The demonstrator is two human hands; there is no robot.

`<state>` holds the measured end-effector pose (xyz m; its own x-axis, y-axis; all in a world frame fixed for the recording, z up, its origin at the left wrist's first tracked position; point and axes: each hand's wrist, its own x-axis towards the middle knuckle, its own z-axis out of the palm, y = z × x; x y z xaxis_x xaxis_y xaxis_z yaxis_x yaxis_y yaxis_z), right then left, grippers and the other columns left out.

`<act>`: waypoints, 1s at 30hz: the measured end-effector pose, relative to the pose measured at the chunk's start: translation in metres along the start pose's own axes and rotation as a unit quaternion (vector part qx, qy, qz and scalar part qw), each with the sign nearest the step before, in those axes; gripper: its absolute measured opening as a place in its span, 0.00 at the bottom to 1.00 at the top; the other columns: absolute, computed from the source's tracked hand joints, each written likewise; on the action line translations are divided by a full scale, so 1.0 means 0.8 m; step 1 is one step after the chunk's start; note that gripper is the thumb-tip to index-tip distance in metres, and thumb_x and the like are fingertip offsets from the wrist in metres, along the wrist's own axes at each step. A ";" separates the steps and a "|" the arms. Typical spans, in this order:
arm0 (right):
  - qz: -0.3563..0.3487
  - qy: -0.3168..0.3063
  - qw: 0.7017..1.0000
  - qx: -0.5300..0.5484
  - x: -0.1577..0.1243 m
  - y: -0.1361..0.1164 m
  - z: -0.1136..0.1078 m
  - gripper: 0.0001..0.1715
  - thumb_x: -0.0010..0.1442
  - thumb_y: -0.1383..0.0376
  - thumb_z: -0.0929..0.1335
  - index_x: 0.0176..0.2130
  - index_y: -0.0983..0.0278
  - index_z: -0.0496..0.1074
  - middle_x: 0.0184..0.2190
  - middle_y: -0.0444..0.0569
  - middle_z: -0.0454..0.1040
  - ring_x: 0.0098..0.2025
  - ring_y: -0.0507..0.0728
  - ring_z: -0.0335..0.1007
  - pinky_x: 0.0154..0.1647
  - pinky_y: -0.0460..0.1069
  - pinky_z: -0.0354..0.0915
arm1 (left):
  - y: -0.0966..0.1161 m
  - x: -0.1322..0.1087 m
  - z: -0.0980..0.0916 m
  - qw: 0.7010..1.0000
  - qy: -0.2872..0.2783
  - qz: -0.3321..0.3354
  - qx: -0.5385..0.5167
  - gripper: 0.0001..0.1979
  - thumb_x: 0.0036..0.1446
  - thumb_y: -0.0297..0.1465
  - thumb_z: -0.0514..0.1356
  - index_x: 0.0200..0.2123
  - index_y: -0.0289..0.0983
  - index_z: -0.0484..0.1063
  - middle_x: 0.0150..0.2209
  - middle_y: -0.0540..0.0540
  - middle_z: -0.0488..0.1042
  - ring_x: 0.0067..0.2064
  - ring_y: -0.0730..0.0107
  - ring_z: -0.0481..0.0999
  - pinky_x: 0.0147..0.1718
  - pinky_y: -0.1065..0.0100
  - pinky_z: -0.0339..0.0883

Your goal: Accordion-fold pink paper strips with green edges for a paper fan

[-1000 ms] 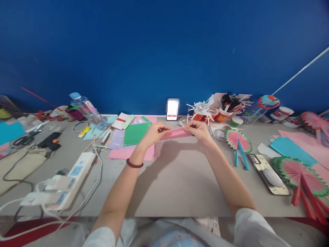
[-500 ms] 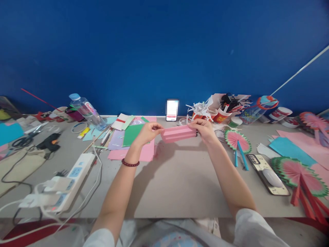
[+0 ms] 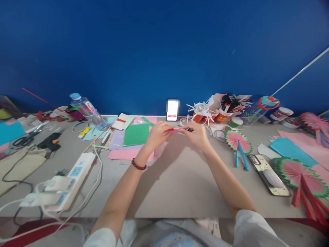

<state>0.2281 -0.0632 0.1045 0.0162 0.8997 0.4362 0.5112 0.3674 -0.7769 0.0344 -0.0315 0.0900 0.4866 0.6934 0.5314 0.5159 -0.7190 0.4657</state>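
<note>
scissors (image 3: 30,136): on the left of the desk (image 3: 180,188), with black handles.
power strip (image 3: 77,175): white, near left, with plugs and cables at its near end.
bottle (image 3: 88,108): clear with a blue cap, far left by the blue wall (image 3: 164,51).
green sheet (image 3: 136,134): on top of lilac and pink sheets, just left of the hands.
left hand (image 3: 156,134): fingers pinched on the left part of the pink paper; a dark red bead bracelet (image 3: 139,165) circles the wrist.
pink paper (image 3: 171,130): between the two hands, above the desk, seen as a narrow strip, partly hidden by fingers.
phone (image 3: 172,109): upright beyond the hands, screen lit.
right hand (image 3: 197,133): thumb and fingers pinching the right part of the pink paper.
red cup (image 3: 222,116): far right of the hands, filled with dark items.
small fan (image 3: 238,140): pink with a green edge and blue sticks, right of the right hand.
large fan (image 3: 299,175): near right, pink and green, with red sticks.
</note>
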 end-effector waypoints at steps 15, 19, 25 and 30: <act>-0.102 -0.035 0.994 -0.025 -0.005 -0.010 0.004 0.09 0.58 0.63 0.68 0.33 0.54 0.80 0.34 0.46 0.81 0.39 0.59 0.76 0.45 0.55 0.67 | 0.013 -0.005 0.019 0.995 0.081 0.005 -0.053 0.07 0.61 0.32 0.57 0.35 0.38 0.74 0.34 0.46 0.76 0.35 0.70 0.73 0.34 0.70 0.66; -0.081 -0.044 0.996 -0.004 -0.005 -0.012 0.003 0.08 0.55 0.61 0.71 0.37 0.56 0.80 0.37 0.47 0.80 0.41 0.60 0.75 0.44 0.54 0.69 | 0.017 -0.004 0.018 0.992 0.101 -0.009 -0.078 0.08 0.62 0.32 0.55 0.34 0.38 0.74 0.34 0.46 0.75 0.34 0.72 0.72 0.34 0.71 0.66; -0.093 -0.010 0.995 -0.037 -0.006 -0.009 0.000 0.10 0.59 0.66 0.67 0.38 0.58 0.79 0.36 0.47 0.81 0.40 0.58 0.75 0.43 0.53 0.68 | 0.018 -0.004 0.014 0.988 0.134 -0.013 -0.075 0.07 0.61 0.31 0.55 0.34 0.37 0.72 0.34 0.47 0.75 0.33 0.73 0.72 0.34 0.71 0.67; -0.173 0.018 0.981 -0.086 -0.007 -0.010 0.004 0.09 0.59 0.68 0.67 0.32 0.60 0.78 0.33 0.48 0.81 0.35 0.57 0.75 0.40 0.52 0.67 | 0.016 -0.003 0.018 0.985 0.155 0.035 -0.067 0.08 0.62 0.32 0.55 0.39 0.37 0.73 0.35 0.46 0.76 0.33 0.74 0.73 0.32 0.72 0.67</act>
<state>0.2209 -0.0701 0.1071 -0.1544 0.7182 0.6785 0.6284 0.6013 -0.4935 0.0498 -0.0421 0.0847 0.2691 0.6091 0.7460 0.3807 -0.7788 0.4985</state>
